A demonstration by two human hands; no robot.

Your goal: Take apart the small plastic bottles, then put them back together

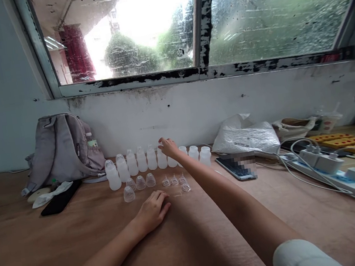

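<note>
A row of frosted baby bottles (142,161) stands along the back of the table. My right hand (169,147) reaches over the row, its fingers pinched on a clear bottle nipple (160,144) at the top of one bottle (162,159). Bottles to its left carry nipples, and the two leftmost wear clear domed caps (110,165). Those at the right end, such as this bottle (205,156), have open tops. My left hand (153,210) lies on the table, fingers extended, holding nothing. Just beyond it are several clear caps (141,182) and several loose nipples (174,180).
A grey backpack (62,149) leans on the wall at left, near a black phone-like slab (60,198) and a tissue (52,194). At right lie a phone (235,168), a silvery plastic package (246,136) and a power strip (352,181) with chargers and white cables.
</note>
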